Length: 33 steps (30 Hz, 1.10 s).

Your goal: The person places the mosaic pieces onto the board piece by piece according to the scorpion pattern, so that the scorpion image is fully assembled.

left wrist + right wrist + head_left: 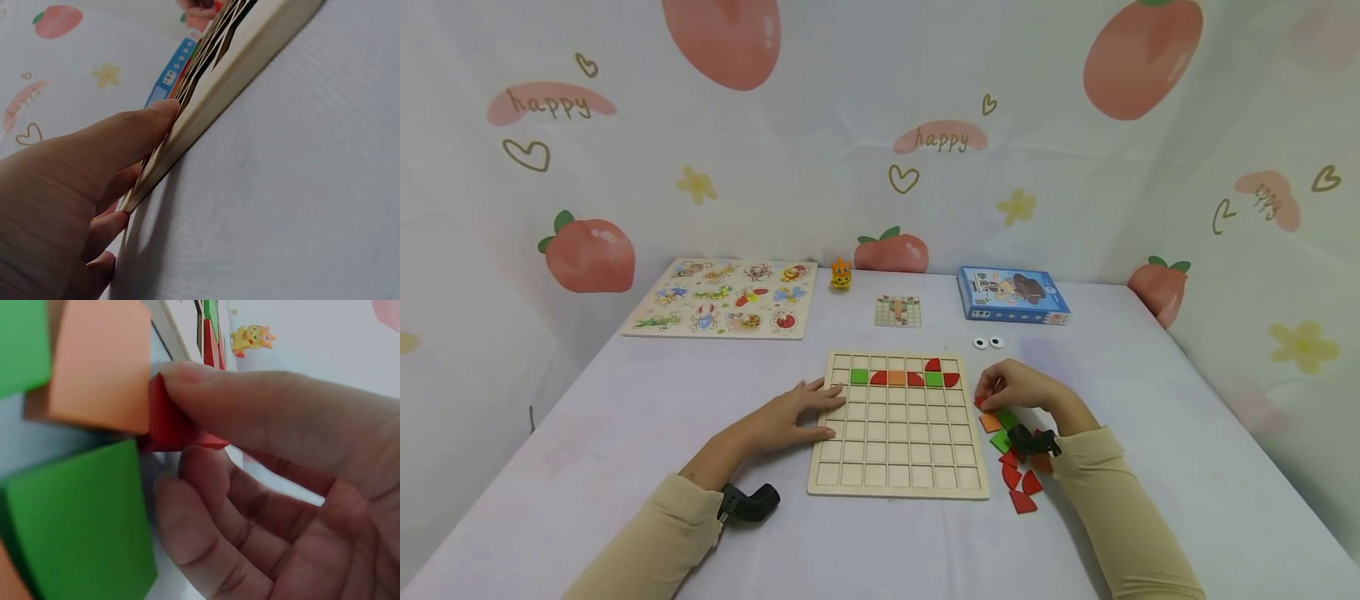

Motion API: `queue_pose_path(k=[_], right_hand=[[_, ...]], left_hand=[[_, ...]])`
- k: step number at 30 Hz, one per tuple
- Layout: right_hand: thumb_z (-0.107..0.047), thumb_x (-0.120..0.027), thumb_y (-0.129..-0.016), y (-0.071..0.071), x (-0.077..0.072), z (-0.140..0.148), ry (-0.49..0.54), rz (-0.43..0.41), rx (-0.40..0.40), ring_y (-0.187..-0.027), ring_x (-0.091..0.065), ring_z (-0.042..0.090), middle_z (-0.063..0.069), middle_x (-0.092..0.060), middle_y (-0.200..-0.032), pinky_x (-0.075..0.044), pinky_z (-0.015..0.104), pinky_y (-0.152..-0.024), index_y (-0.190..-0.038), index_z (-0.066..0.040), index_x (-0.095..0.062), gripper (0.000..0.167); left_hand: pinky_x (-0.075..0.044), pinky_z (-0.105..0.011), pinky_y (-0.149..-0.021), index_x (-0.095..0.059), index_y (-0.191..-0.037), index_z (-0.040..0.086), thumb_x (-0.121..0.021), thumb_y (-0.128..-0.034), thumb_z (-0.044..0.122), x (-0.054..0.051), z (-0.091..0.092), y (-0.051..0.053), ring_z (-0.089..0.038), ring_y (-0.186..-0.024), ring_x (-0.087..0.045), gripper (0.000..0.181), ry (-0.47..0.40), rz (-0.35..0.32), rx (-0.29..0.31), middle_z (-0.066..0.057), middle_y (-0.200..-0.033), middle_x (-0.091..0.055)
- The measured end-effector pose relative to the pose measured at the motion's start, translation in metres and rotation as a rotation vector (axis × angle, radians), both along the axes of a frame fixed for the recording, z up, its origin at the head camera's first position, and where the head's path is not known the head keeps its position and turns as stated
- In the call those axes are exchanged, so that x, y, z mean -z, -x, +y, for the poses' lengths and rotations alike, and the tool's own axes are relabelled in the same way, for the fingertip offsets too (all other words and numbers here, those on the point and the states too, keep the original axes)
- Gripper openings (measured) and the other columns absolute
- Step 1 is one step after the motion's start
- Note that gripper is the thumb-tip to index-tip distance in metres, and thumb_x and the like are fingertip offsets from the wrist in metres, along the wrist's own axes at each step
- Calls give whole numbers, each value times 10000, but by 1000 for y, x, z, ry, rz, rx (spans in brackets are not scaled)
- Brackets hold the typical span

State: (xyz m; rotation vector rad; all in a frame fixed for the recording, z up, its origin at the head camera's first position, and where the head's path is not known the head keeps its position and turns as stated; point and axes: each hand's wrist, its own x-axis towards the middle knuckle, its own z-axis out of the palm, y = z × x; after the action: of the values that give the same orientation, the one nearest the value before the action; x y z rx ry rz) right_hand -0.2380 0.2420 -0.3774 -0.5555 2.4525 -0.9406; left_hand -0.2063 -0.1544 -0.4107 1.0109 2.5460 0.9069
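Observation:
A wooden grid board (897,433) lies at the middle of the table, with green, red and orange pieces set in its upper rows. On its left edge rests my left hand (793,415), fingers spread; in the left wrist view its thumb touches the board's rim (206,115). To the right of the board, my right hand (1018,387) pinches a red piece (167,415) between thumb and fingers. Its full outline is hidden by the thumb. An orange square (100,365) and a green square (81,519) lie close beside it.
Several loose red pieces (1023,502) lie below the right wrist. Two eye discs (996,342), a pattern card (898,312), a blue box (1015,294), a small yellow toy (841,275) and an insect puzzle board (722,298) sit farther back.

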Motion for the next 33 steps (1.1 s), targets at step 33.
queue_pose_path(k=[33], right_hand=[[-50, -578, -902, 43, -15, -103, 313, -101, 69, -654, -602, 126, 53, -614, -805, -556, 275, -645, -1028, 59, -598, 168]], left_hand=[[-52, -532, -1176, -543, -1316, 106, -691, -794, 436, 4, -1, -1, -299, -1442, -157, 635, -45, -1, -12, -49, -1483, -366]])
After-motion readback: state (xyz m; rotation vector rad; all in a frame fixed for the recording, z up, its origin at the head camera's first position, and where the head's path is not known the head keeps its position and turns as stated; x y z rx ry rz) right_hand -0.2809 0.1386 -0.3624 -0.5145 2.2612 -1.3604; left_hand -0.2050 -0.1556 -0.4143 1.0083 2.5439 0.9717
